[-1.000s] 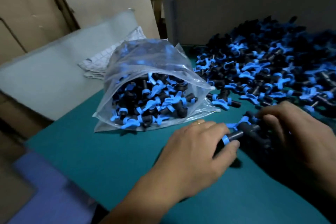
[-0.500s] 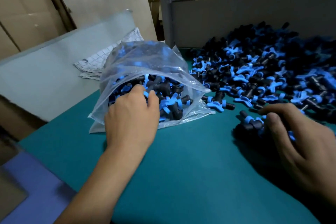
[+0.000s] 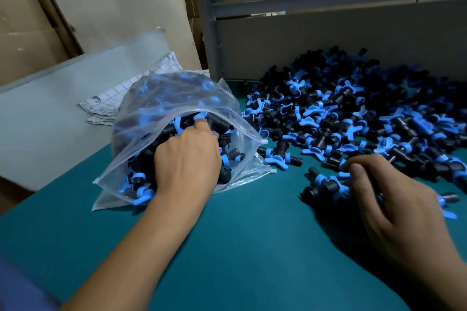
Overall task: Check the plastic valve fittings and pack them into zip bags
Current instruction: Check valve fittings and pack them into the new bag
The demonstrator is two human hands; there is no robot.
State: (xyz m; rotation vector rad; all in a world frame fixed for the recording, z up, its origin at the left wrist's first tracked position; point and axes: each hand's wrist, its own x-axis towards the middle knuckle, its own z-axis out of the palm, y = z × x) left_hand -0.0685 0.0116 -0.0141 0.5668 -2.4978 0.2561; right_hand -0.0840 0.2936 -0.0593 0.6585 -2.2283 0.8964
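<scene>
Left hand [image 3: 187,159]: reaches into the mouth of the zip bag [image 3: 161,108], fingers curled among the fittings inside; whether it holds one I cannot tell
Right hand [image 3: 386,197]: fingers bent over loose fittings at the near edge of the pile of valve fittings [image 3: 353,113] on the green table [image 3: 252,247], gathering several
Bag: lies on its side, nearly full
Advice: push fittings deep, keep the zip strip free
</scene>
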